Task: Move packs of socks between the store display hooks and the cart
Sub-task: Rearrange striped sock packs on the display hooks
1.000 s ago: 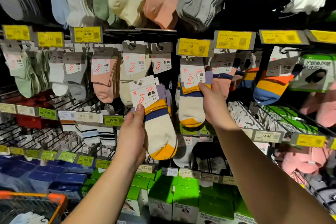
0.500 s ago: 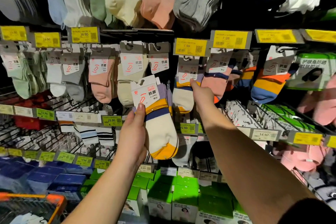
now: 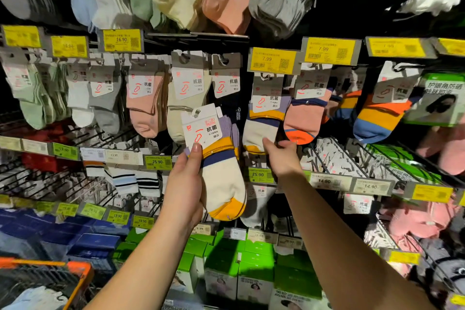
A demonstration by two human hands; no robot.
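Note:
My left hand (image 3: pixel 185 184) grips a pack of cream socks with purple, yellow and navy bands (image 3: pixel 221 171), thumb on its white card, held in front of the display. A matching pack (image 3: pixel 261 121) hangs on a hook under a yellow 7.99 tag. My right hand (image 3: pixel 283 158) reaches up to that hanging pack, its fingertips touching the sock's lower edge; the fingers are relaxed and do not close round it. The cart (image 3: pixel 75 274) shows its orange rim at the bottom left, with pale socks (image 3: pixel 32 297) lying inside.
Rows of sock packs hang on hooks all around: pink (image 3: pixel 148 103), beige (image 3: pixel 186 93), orange-blue (image 3: pixel 377 118). Wire hooks (image 3: pixel 352 158) stick out on the right and left. Green boxes (image 3: pixel 251 264) and blue boxes (image 3: pixel 83 239) fill the lower shelves.
My right hand carried a matching pack up onto the hook, then let go and dropped slightly to its lower edge. My left hand has stayed still with its pack.

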